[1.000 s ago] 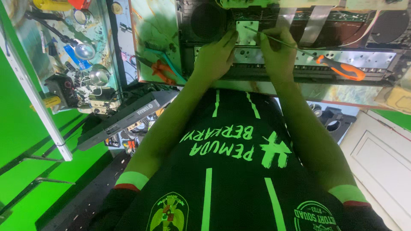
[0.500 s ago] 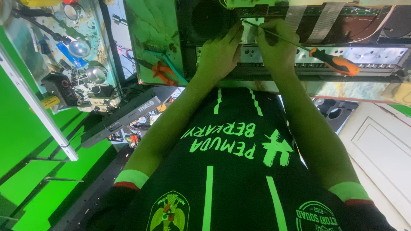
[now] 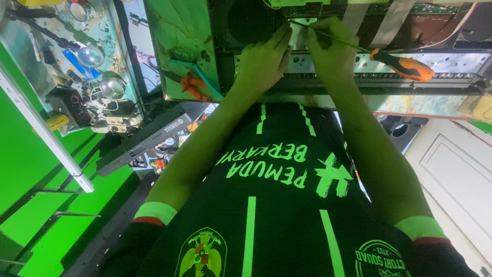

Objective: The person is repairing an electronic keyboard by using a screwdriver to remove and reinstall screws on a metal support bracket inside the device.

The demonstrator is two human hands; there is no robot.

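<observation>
Both hands work at the far edge of the worktop (image 3: 184,46), over an opened electronic chassis (image 3: 389,61). The left hand (image 3: 262,60) lies palm-down on the chassis, fingers curled, fingertips meeting the right hand's at a small pale part; whether it pinches anything cannot be told. The right hand (image 3: 332,51) is clenched around the thin metal shaft of a screwdriver (image 3: 379,54), whose orange and black handle juts to the right, clear of the palm, resting over the perforated metal rail (image 3: 441,64). The tip points left, towards the left fingertips. Orange-handled pliers (image 3: 192,84) lie on the worktop just left of the left wrist, untouched.
</observation>
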